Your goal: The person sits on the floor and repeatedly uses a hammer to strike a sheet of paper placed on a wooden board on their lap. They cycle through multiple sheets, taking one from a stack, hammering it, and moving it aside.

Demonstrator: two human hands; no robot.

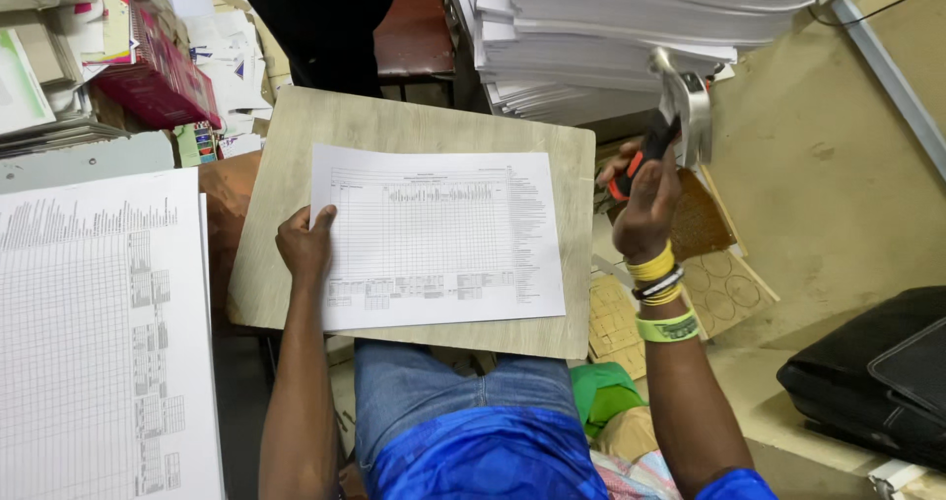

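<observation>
A wooden board rests across my lap, and a thin stack of printed sheets with a table grid lies on it. My left hand presses down on the left edge of the sheets. Raised above the board's right edge, my right hand grips a claw hammer by its red and black handle, the steel head up. Yellow, black and green bands ring the right wrist.
A tall pile of white paper stands behind the board. More printed sheets lie at the left, with books and papers behind them. A black bag sits at the right. Someone in dark clothes stands beyond the board.
</observation>
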